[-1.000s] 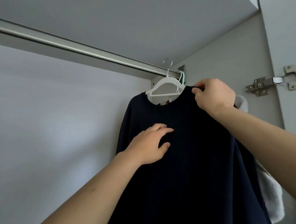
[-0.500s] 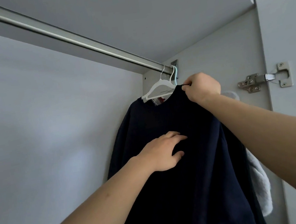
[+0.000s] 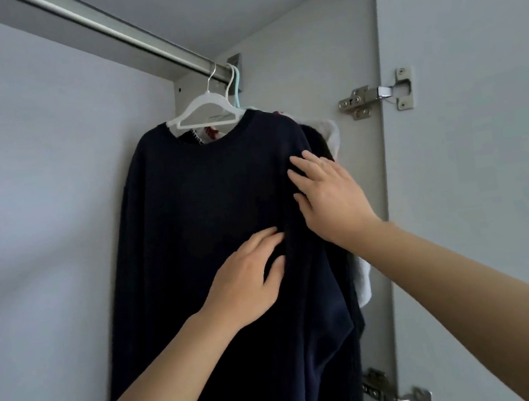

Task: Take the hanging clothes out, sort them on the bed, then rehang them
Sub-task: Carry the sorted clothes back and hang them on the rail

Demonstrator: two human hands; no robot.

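A dark sweater (image 3: pixel 212 228) hangs on a white hanger (image 3: pixel 205 111) from the rail (image 3: pixel 115 37), pushed into the wardrobe's far corner, above both hands. The left hand (image 3: pixel 248 285) lies against the sweater's front, fingers loosely spread and gripping nothing. The right hand (image 3: pixel 328 197), just up and to its right, rests flat near the shoulder, fingers straight and apart. Behind the right hand a white garment (image 3: pixel 336 141) peeks out, and a second, teal hook (image 3: pixel 237 87) sits beside the white one. Pulling the sweater down by the cloth could stretch the neck or slip it off; lifting one hanger carelessly may snag its neighbour's hook.
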